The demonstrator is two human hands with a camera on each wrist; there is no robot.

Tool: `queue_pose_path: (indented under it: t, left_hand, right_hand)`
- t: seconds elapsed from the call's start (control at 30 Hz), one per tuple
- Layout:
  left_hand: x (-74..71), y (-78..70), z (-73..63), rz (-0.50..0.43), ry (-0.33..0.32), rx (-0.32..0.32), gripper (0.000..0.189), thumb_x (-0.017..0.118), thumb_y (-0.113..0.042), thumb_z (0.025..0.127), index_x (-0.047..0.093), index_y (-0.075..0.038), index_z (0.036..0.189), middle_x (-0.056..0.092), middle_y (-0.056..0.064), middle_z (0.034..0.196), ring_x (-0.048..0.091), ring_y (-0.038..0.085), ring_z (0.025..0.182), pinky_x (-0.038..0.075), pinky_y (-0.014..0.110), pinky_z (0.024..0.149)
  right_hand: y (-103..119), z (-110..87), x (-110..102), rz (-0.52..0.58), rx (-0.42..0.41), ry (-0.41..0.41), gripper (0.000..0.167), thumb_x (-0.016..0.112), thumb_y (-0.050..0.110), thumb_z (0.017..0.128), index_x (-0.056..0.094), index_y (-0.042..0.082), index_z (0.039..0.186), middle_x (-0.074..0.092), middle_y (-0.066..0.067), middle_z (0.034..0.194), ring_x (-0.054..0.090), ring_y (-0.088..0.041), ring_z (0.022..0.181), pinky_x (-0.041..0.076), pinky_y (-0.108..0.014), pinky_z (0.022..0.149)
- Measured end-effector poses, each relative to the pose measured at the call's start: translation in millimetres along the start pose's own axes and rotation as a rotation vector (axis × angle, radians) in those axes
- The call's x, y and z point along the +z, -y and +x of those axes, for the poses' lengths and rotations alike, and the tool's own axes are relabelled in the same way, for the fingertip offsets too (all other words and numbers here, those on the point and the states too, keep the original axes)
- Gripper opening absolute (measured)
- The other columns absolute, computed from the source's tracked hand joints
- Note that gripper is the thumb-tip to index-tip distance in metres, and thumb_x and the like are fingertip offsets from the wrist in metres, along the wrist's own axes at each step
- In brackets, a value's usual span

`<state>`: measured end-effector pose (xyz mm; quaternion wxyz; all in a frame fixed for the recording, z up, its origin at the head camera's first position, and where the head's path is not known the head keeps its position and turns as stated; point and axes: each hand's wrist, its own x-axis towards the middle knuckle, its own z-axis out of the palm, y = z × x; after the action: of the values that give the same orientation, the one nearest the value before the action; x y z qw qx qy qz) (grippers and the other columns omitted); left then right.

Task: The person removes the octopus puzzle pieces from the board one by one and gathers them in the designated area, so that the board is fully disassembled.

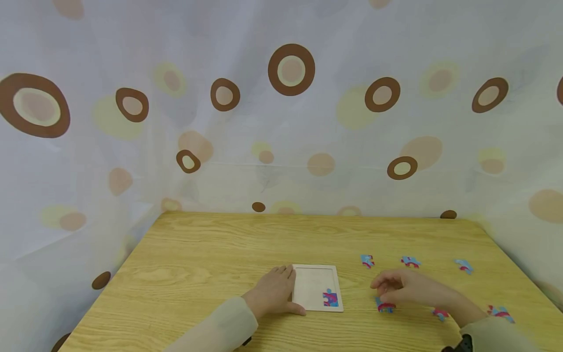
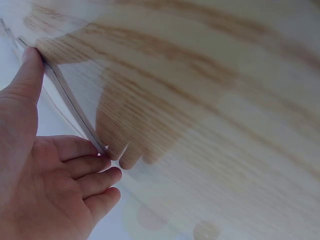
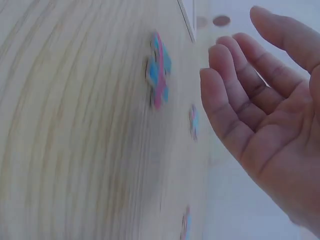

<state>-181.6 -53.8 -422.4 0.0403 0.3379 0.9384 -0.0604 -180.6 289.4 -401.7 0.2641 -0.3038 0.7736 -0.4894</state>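
A square, pale puzzle tray [image 1: 310, 283] lies on the table, with one blue and pink jigsaw piece [image 1: 330, 299] in its near right corner. My left hand [image 1: 274, 289] rests against the tray's left side, fingers extended and thumb near its near left corner. In the left wrist view, the thumb and fingertips of that hand [image 2: 60, 175] touch the tray's edge. Over another jigsaw piece [image 1: 385, 308] hovers my right hand [image 1: 406, 286], its fingers loosely bent. The right wrist view shows nothing between the fingers of this hand [image 3: 265, 100], apart from the pieces.
More loose jigsaw pieces lie to the right: one [image 1: 367, 261] beyond my right hand, others [image 1: 410, 262] [image 1: 464, 266] farther right, and a piece [image 1: 501, 313] beside my right forearm. A piece [image 1: 440, 314] is partly hidden by that forearm. Patterned curtain [image 1: 290, 122] surrounds the wooden table [image 1: 198, 274].
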Motion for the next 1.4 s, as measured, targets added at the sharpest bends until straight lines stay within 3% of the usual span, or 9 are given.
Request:
queue_pose_path:
  t: [0.1,0.37,0.57,1.0,1.4]
  left_hand:
    - [0.3,-0.2,0.4,0.002,0.002,-0.001,0.097,0.045,-0.072,0.076,0.04,0.002,0.137,0.04,0.014,0.139,0.038,0.023,0.127,0.03,0.032,0.105]
    - [1.4,-0.2,1.0,0.005,0.019,-0.007,0.097,0.044,-0.072,0.077,0.038,0.002,0.138,0.038,0.013,0.141,0.036,0.023,0.128,0.028,0.032,0.105]
    - [2.3,1.1,3.1,-0.003,0.016,-0.011,0.097,0.045,-0.072,0.077,0.039,0.003,0.137,0.038,0.014,0.14,0.036,0.023,0.128,0.028,0.032,0.105]
    - [1.2,-1.1,1.8,-0.003,0.015,-0.024,0.097,0.046,-0.072,0.075,0.039,0.002,0.137,0.039,0.013,0.14,0.037,0.023,0.127,0.03,0.032,0.105]
    - [0.0,-1.6,1.1,-0.005,0.02,-0.025,0.097,0.046,-0.072,0.075,0.039,0.002,0.137,0.039,0.013,0.14,0.037,0.023,0.128,0.029,0.032,0.105]
  right_hand:
    - [4,16.4,10,-0.034,0.012,-0.021,0.027,0.056,0.009,0.092,0.055,-0.009,0.113,0.057,-0.019,0.101,0.056,-0.016,0.086,0.051,-0.028,0.071]
    - [9,50.9,34,-0.129,-0.07,-0.045,0.023,0.059,0.006,0.089,0.059,-0.006,0.108,0.06,-0.009,0.091,0.056,-0.014,0.08,0.051,-0.026,0.068]
    - [14,67.4,48,-0.199,-0.014,-0.07,0.022,0.062,0.009,0.087,0.061,0.0,0.107,0.059,-0.005,0.09,0.056,-0.014,0.077,0.049,-0.025,0.067]
    - [15,82.6,59,-0.245,0.04,-0.101,0.023,0.065,0.006,0.084,0.059,-0.001,0.105,0.055,-0.004,0.09,0.052,-0.012,0.068,0.046,-0.023,0.058]
    - [17,86.5,64,-0.194,0.098,-0.121,0.02,0.063,0.003,0.086,0.057,-0.004,0.104,0.052,-0.005,0.083,0.052,-0.015,0.063,0.046,-0.023,0.053]
